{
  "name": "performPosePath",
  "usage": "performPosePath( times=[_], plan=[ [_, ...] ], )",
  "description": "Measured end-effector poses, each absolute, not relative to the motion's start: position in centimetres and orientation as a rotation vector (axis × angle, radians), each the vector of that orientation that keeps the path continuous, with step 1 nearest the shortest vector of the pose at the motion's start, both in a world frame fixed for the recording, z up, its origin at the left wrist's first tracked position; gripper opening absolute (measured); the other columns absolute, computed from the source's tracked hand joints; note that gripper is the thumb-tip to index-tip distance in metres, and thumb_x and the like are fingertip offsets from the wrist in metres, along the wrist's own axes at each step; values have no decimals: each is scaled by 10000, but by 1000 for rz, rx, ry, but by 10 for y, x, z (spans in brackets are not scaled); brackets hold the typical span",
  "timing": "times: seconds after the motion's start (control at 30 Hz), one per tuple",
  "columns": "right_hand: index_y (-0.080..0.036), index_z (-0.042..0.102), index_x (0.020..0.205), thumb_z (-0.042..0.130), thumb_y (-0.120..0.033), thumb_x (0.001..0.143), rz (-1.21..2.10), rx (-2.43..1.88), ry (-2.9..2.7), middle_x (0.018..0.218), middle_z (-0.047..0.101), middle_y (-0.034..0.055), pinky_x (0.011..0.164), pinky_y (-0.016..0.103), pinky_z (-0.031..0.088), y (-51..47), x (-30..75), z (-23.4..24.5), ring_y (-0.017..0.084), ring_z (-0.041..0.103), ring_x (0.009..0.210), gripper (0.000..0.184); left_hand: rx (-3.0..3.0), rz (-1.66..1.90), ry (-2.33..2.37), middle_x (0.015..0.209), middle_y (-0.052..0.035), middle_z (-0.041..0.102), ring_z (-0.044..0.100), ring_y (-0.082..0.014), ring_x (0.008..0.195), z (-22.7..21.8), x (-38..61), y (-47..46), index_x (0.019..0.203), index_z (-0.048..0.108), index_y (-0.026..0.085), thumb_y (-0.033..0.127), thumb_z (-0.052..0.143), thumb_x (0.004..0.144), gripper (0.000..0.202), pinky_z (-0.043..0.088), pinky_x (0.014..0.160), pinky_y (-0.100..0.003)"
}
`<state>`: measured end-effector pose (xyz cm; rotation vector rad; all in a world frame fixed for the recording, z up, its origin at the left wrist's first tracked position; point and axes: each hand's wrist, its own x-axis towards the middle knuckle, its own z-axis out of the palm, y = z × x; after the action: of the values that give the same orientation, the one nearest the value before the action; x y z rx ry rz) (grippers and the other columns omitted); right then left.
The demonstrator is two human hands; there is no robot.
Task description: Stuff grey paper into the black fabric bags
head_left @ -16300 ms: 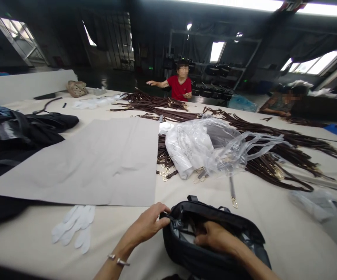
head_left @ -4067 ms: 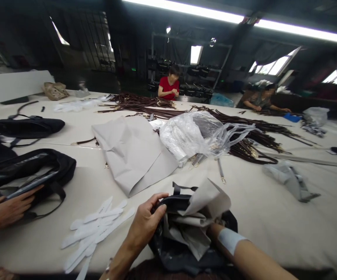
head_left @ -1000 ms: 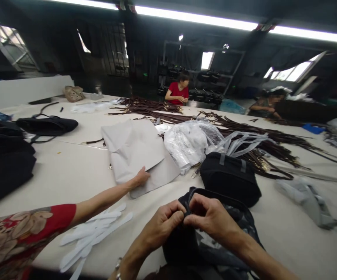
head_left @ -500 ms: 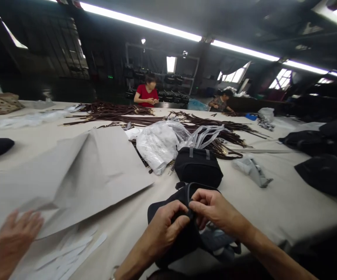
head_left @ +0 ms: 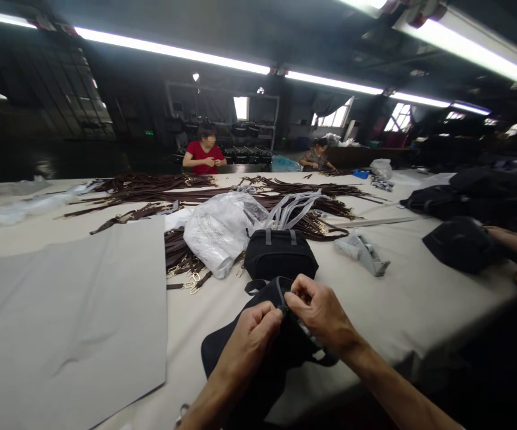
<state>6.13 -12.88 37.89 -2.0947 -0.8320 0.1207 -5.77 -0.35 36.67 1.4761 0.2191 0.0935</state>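
Note:
A black bag with a grey-edged opening lies at the table's front edge, below me. My left hand is closed on the left side of that opening, thumb against the fingers. On the other side, my right hand pinches the edge close to it. The fingertips of both hands nearly meet, and they cover whatever small part lies between them. Just behind stands a second black bag with two grey straps on top.
A large grey sheet covers the left of the table. Behind are a clear plastic bag and piles of brown straps with gold clips. More black bags and a co-worker's arm are at right. Two people sit across.
My view has turned a little to the right. The grey sheet has shifted and lies flatter, uncovering more straps; another person's hand at left is gone from view. My hands keep gripping the bag's edge.

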Motion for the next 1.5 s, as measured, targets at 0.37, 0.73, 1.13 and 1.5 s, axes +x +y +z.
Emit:
performPosePath(
  times=[0.37,0.73,1.13,1.5],
  plan=[
    [-205,483,609,604,-463,733,212,-1851,-664,558,438,-49,474,238,300,-142,100,395,107,376,534,311,1905,295,284,612,50,337,316,-111,579,423,-31,-10,623,370,203,410,451,884,342,240,546,-259],
    [-200,515,634,625,-516,752,63,-1854,-718,568,463,-41,510,254,328,-142,159,396,121,408,553,355,2062,499,428,553,46,331,308,-102,519,461,-43,11,547,361,207,457,531,820,407,230,497,-235],
    [-202,544,725,602,-456,849,409,-1652,-966,647,488,-49,592,258,361,-108,130,358,123,447,623,288,1470,326,693,765,-36,618,618,-225,836,390,-96,1,694,551,191,606,626,793,434,520,769,-305],
    [-195,479,750,406,-170,891,-164,-1317,-1984,699,518,19,549,336,289,-95,-12,301,169,433,619,161,1069,677,1275,687,2,642,608,-193,714,283,-206,-14,691,649,179,440,859,561,360,516,657,-261]
  ],
)
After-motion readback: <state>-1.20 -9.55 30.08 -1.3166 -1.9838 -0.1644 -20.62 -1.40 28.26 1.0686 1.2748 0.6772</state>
